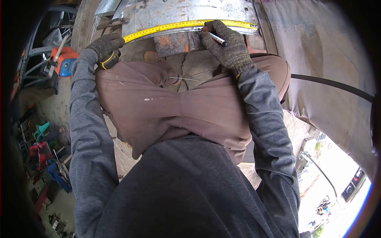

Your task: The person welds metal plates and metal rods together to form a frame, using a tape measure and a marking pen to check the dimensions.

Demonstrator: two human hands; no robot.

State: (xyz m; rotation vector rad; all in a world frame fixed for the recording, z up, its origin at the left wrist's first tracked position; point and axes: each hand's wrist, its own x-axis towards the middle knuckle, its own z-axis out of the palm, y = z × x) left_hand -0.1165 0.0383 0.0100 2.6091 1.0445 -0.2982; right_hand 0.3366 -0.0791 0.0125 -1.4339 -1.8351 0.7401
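A yellow tape measure (158, 29) is drawn out across a grey metal sheet (178, 11), along its near edge. My left hand (106, 45), in a dark knit glove, is closed round the tape's case at the left, with the black and yellow casing showing below the fingers. At the right, my gloved right hand (226, 45) grips a marker pen (216, 38) with a white and black barrel. Its fingers rest by the tape and the sheet's edge; the marker's tip is hard to make out. Faint handwriting shows on the sheet above the tape.
Under the sheet's near edge sits a worn wooden block (171, 45). An orange and blue object (65, 61) lies at the left, near metal framing. A large grey-brown cloth (321, 51) hangs at the right, with a black strap (333, 82) crossing it. Assorted tools clutter the lower-left floor.
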